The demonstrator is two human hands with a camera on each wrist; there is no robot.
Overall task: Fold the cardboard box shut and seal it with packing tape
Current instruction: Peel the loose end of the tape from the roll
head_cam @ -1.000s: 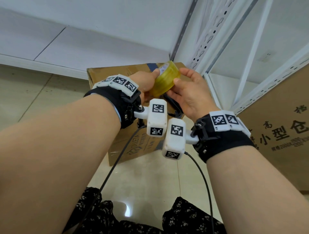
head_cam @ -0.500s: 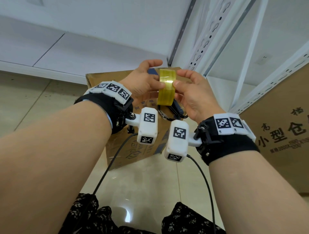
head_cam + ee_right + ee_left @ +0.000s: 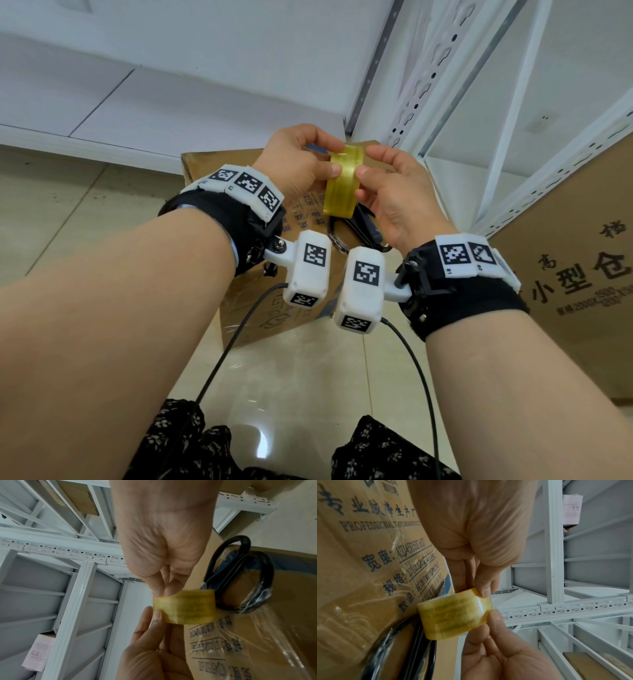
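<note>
Looking down from the head view, both hands meet just above the brown printed cardboard box (image 3: 260, 308) on the tiled floor: the left hand (image 3: 294, 164) and the right hand (image 3: 394, 195) each pinch the yellowish translucent roll of packing tape (image 3: 340, 186), held on edge between them over the box's top, with the white slotted metal shelving (image 3: 445, 78) rising beyond the box. A pair of black-handled scissors (image 3: 363, 226) lies on the box top just under the roll. From the left wrist view, the left hand's fingertips (image 3: 483, 591) press on the far rim of the roll of tape (image 3: 453, 615), and a thumb (image 3: 494, 616) from the other hand nips a paler lifted strip there; the box face (image 3: 368, 547) stands right beside the roll, its print glossy under film or old tape. From the right wrist view, the right hand's fingertips (image 3: 164, 592) pinch one corner of the roll (image 3: 185, 608) while the left hand's thumb (image 3: 154, 616) bears on the same edge, the scissors' loops (image 3: 240, 574) resting on the box just behind. I judge the step in hand is finding and peeling the tape's free end; whether the flaps are fully closed I cannot tell. Next, it calls for lifting that end cleanly, drawing out a length, and laying it along the box's top seam.
</note>
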